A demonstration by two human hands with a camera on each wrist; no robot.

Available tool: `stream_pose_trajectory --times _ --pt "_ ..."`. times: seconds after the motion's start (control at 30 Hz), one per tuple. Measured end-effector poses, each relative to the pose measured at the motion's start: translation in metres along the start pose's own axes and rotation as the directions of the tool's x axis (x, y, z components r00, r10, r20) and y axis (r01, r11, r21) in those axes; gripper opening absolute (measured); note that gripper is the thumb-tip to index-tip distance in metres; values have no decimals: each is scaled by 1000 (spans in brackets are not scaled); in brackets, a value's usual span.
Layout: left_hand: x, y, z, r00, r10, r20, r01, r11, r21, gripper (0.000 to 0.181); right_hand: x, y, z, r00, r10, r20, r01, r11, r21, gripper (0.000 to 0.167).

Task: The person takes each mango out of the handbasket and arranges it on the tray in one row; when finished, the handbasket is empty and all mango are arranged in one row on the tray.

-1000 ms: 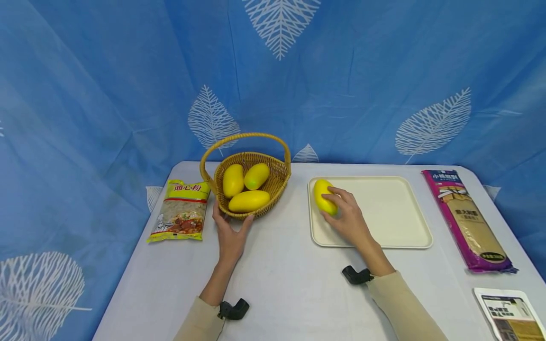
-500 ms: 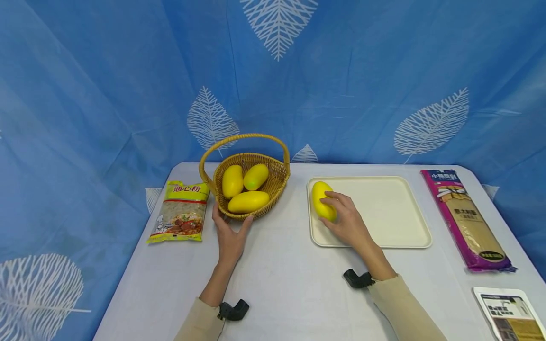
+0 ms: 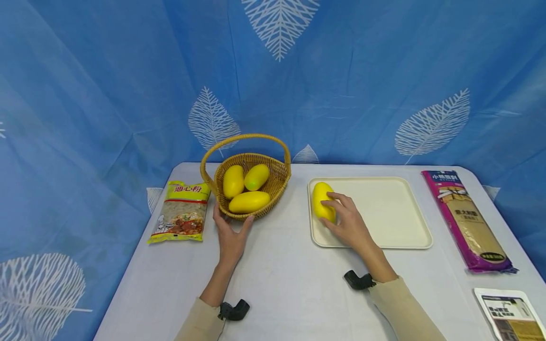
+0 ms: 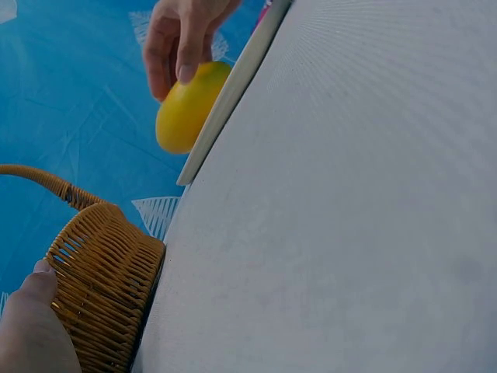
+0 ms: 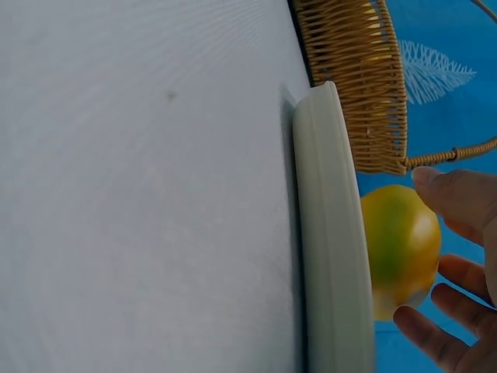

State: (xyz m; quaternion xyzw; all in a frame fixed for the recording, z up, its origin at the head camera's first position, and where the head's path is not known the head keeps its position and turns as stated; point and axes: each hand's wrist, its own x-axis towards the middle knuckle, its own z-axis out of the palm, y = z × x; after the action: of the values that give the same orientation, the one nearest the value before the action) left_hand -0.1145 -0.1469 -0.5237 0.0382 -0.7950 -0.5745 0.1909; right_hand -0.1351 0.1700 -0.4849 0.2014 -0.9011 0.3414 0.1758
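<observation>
My left hand [image 3: 230,239] holds the near left side of a wicker basket [image 3: 279,184], thumb at its front; the other fingers are partly hidden. In the left wrist view the thumb lies against the woven wall. Inside the basket are three yellow mangoes [image 3: 249,202]. Another mango [image 3: 322,201] rests on the left end of a cream tray [image 3: 384,213]. My right hand [image 3: 350,222] is beside that mango, fingers bent loosely over its right side. In the right wrist view, thumb and fingers are spread around the mango [image 5: 400,249], with gaps showing.
A yellow bag of macaroni [image 3: 181,210] lies left of the basket. Right of the tray is a purple spaghetti packet [image 3: 469,220], with a white packet [image 3: 512,315] nearer the front. A blue leaf-patterned curtain [image 3: 341,85] hangs behind the table.
The right hand and its mango have come down slightly, and the mango now rests on the tray with the fingers looser. The left hand and basket have stayed put.
</observation>
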Motion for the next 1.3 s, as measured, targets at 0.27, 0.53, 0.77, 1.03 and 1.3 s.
stream_pose_trajectory --times 0.27,0.53,0.77,1.03,1.3 --pt "-1 3 0 1000 -6 4 6 1000 0 99 6 -6 -7 998 -55 -24 55 998 -34 44" --pt "0 4 -2 1000 -6 -4 6 1000 10 98 34 -26 -11 996 -89 -10 90 995 38 44" --pt "0 4 -1 1000 -15 9 15 1000 -17 98 62 -47 4 987 -158 25 156 985 78 44" --pt "3 2 0 1000 -9 20 9 1000 -6 98 86 -60 31 976 -181 125 163 976 143 48" --pt "1 1 -1 1000 -3 9 3 1000 -2 98 102 -68 59 966 -154 209 110 972 209 49"
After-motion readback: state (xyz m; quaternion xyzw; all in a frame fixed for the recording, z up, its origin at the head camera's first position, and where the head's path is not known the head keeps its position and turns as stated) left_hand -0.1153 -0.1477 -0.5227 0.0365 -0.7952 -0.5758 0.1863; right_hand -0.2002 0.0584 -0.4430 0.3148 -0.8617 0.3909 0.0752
